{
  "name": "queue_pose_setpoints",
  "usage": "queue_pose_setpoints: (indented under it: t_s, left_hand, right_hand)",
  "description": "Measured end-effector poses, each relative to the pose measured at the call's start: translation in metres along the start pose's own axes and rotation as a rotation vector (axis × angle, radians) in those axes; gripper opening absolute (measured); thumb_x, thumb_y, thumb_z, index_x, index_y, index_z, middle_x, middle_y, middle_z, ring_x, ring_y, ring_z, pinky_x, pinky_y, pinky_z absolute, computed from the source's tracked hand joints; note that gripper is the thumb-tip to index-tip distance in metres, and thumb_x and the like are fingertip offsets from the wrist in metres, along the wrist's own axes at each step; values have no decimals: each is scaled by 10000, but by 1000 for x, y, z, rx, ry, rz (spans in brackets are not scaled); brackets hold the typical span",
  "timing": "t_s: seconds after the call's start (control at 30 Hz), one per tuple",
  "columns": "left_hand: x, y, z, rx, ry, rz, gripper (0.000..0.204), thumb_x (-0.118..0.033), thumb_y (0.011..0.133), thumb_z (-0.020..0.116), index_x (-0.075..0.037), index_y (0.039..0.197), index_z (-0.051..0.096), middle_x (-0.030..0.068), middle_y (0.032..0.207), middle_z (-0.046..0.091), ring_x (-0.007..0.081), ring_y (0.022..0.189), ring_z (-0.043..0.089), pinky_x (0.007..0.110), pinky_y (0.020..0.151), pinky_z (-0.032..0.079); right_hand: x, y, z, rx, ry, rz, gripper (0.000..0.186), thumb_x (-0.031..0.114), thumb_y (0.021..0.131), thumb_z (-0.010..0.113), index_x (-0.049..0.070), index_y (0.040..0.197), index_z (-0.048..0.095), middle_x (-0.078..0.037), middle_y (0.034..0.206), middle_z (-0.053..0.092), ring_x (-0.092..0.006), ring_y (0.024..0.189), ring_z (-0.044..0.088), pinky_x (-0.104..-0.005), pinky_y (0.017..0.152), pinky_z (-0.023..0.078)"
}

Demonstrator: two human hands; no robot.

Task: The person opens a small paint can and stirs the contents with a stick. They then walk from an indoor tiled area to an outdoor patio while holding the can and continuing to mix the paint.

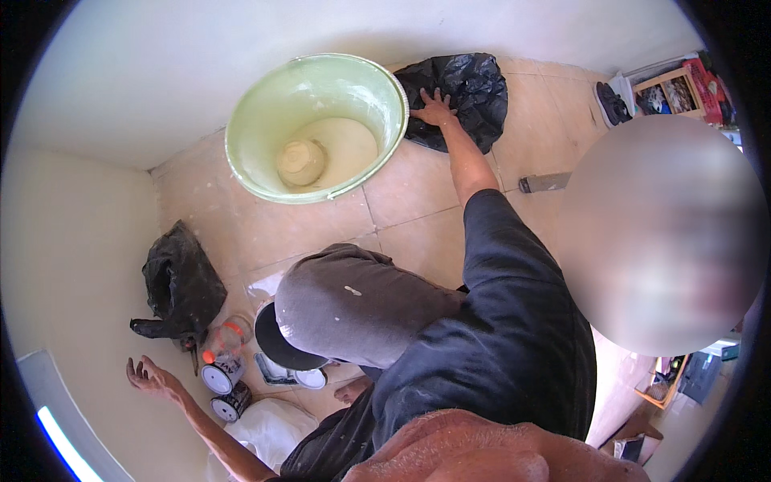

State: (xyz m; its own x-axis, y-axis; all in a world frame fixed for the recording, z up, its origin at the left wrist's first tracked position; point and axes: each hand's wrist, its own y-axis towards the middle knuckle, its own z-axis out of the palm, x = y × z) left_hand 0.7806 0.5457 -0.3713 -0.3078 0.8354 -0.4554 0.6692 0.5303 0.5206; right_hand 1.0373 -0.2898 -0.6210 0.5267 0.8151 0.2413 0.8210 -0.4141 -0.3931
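Observation:
My right hand rests with spread fingers on a crumpled black plastic bag on the tiled floor, close to the bucket's rim. The large pale green bucket stands against the wall, its inside smeared with pale residue. Cream-coloured material covers its bottom, and a rounded, coated object sits in that. At lower left, my left hand is raised near the side wall, fingers loosely bent and apart, holding nothing. Grey paint-spotted fabric with a dark curved edge lies between my arms.
Left, a second black bag lies near a clear bottle with an orange cap, cans, a tray and a white plastic bag. Right are a flat-bladed tool, dark shoes and a framed box. A round blur hides part.

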Motion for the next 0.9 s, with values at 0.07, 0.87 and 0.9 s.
queue_pose_setpoints:
  t_s: [0.07, 0.87, 0.9]
  left_hand:
    - [16, 4, -1, 19, -42, -19, 519, -390, 962, 680, -26, 1318, 574, 173, 1318, 500, 276, 1080, 590, 445, 873, 515]
    - [-165, -155, -126, 321, -856, -965, 307, -84, 930, 675, 5, 1213, 595, 54, 1011, 641, 142, 964, 609, 299, 885, 477]
    - [-156, -157, -129, 279, -796, -978, 299, -79, 931, 672, 6, 1208, 597, 55, 1017, 639, 139, 957, 603, 297, 882, 475]
  right_hand:
    - [4, 10, 3, 0, -32, 2, 1038, 786, 768, 622, 315, 1606, 232, -154, 1688, 72, -509, 1512, 74, -752, 1136, 188]
    - [317, -471, -109, 532, 1123, -966, 222, 61, 878, 607, -43, 1074, 615, -215, 1210, 569, -205, 885, 639, -320, 783, 521]
    - [329, -474, -96, 604, 1099, -880, 220, 42, 855, 648, -43, 1056, 623, -209, 1219, 571, -193, 868, 641, -311, 763, 528]
